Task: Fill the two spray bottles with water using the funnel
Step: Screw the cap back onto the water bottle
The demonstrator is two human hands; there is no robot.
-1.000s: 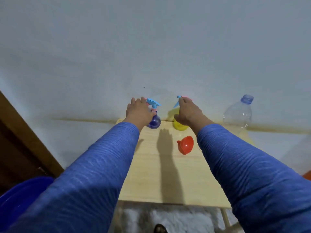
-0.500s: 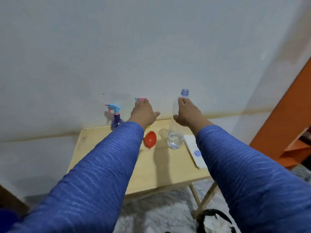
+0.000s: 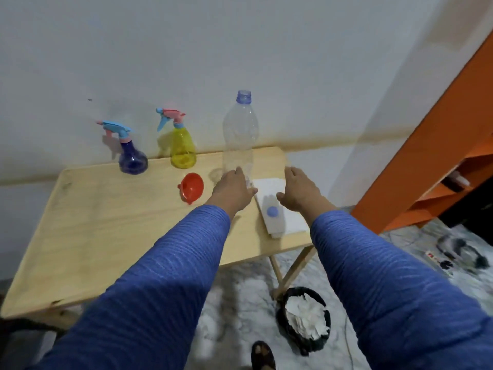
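Observation:
A dark blue spray bottle [image 3: 132,152] and a yellow spray bottle [image 3: 182,146] stand at the back of the wooden table [image 3: 106,222], both with their trigger heads on. A red funnel [image 3: 191,187] lies on its side in front of them. A tall clear plastic bottle [image 3: 239,132] stands uncapped to the right; its base is hidden behind my left hand [image 3: 234,186]. My left hand hovers in front of the bottle's base, fingers relaxed, holding nothing. My right hand [image 3: 298,189] hangs to the right over a white cloth [image 3: 282,209], also holding nothing.
A blue bottle cap [image 3: 272,211] lies on the white cloth near the table's right edge. An orange shelf unit [image 3: 440,161] stands to the right. On the floor below sit a black bin [image 3: 304,319] with white paper and a power strip [image 3: 437,259].
The view has swung right and down. Both hands have come off the spray bottles, moved right and dropped to the clear bottle's base and the white cloth.

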